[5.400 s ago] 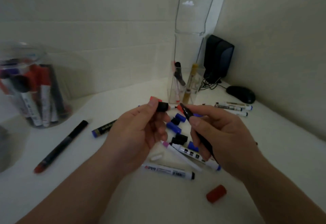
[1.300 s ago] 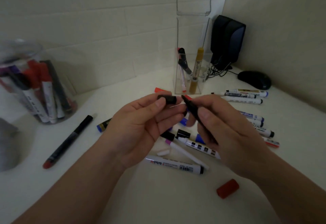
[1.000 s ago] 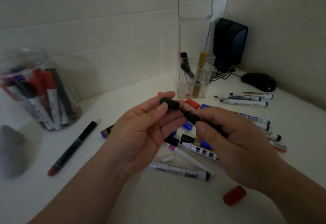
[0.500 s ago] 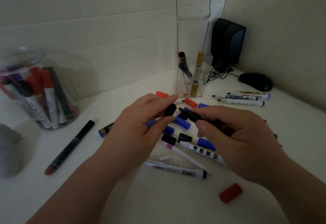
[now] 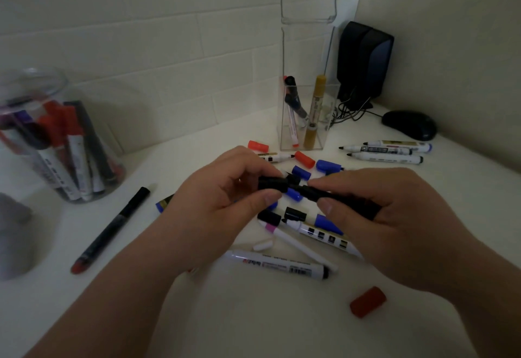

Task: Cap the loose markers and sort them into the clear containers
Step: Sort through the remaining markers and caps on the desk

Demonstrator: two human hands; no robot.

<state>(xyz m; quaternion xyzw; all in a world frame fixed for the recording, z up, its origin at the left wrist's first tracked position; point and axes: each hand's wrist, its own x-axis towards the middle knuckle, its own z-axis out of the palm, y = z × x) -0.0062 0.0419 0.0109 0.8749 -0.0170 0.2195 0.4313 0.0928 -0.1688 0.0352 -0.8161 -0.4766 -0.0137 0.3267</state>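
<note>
At the far left of the frame a round clear jar (image 5: 36, 75) stands packed with red, black and purple markers. Just right of it a long black pen (image 5: 112, 228) lies slantwise on the white table (image 5: 253, 326). In the middle, the left hand (image 5: 214, 205) pinches a black cap (image 5: 272, 183) between thumb and fingertips, and the cap meets the tip of a black marker (image 5: 338, 199), which the right hand (image 5: 386, 216) grasps by the barrel; both hover above a litter of blue caps (image 5: 301, 172), white markers (image 5: 277, 264) and a pink-tipped pen (image 5: 296, 240). Behind them, top centre, a tall square clear container (image 5: 327, 132) holds a few pens upright. Three more markers (image 5: 386, 150) lie to its right, near a dark mouse (image 5: 408, 124). A red cap (image 5: 368, 301) sits alone at lower right.
</note>
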